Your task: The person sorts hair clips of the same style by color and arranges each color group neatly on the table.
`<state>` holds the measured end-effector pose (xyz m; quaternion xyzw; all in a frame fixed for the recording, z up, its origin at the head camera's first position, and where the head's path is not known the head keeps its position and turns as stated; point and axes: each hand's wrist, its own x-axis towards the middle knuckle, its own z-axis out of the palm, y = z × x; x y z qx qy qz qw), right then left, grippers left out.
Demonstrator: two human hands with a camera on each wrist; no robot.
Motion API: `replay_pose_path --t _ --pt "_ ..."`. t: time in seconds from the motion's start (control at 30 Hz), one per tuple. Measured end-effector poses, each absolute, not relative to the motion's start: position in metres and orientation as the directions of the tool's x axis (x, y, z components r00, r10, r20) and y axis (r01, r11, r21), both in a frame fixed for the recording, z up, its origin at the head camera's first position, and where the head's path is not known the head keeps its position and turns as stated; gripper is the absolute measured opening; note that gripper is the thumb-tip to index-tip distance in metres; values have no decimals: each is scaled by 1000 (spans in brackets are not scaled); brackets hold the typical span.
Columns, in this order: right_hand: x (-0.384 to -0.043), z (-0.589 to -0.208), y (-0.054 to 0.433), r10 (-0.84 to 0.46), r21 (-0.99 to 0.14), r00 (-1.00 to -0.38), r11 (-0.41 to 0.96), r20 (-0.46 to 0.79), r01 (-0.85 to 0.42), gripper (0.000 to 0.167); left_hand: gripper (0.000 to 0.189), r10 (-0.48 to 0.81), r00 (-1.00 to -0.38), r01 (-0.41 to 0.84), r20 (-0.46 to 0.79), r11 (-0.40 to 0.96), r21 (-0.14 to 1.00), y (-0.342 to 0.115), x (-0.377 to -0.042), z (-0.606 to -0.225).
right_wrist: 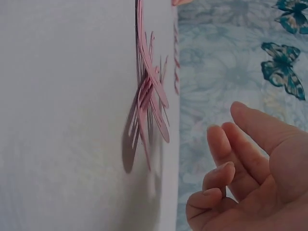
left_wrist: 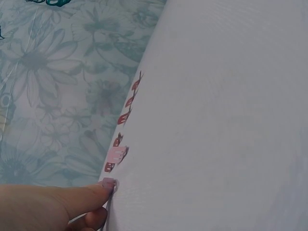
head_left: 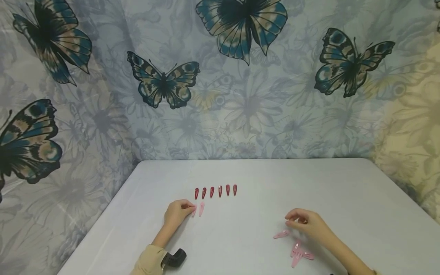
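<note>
At the left of the table, my left hand (head_left: 177, 214) pinches a pink snap hair clip (head_left: 194, 211) between thumb and fingertips; the fingers cover part of it. Just right of it lies another pink hair clip (head_left: 201, 209). Behind these two runs a row of several dark red hair clips (head_left: 212, 191). My right hand (head_left: 309, 225) hovers over the right side of the table, fingers loosely bent and holding nothing. Below it are a single pink hair clip (head_left: 281, 234) and a small heap of pink hair clips (head_left: 297, 255), which overlap in the right wrist view.
The white table (head_left: 247, 221) reaches back to a hanging cloth (head_left: 247, 126) printed with butterflies and flowers. A black device (head_left: 175, 258) sits at the left wrist beside the beige sleeve (head_left: 149, 260).
</note>
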<state>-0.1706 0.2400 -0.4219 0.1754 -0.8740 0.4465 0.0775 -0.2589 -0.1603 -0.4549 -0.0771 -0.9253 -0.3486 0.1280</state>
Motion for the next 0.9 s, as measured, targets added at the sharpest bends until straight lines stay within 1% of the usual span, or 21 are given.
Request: replay_pose_path --t 0.13,0.3,0.53,0.73,0.9 --pt "-169 -422 244 -217 -749 -936 561 278 -352 12 6 58 -958 231 282 739 633 -159 -260 -455" --pt "-170 -424 248 -248 -763 -937 548 244 -344 14 7 49 -961 218 272 742 634 -159 -260 -456" --pt "-170 -428 249 -308 -728 -934 597 179 -337 21 7 45 -961 211 273 756 620 -159 -260 -457" --pt "-169 -430 248 -346 -739 -926 581 153 -340 22 7 45 -959 217 281 752 622 -159 -261 -459" --pt "-169 -435 247 -368 -752 -915 554 163 -357 19 7 49 -957 224 285 750 622 -160 -260 -458"
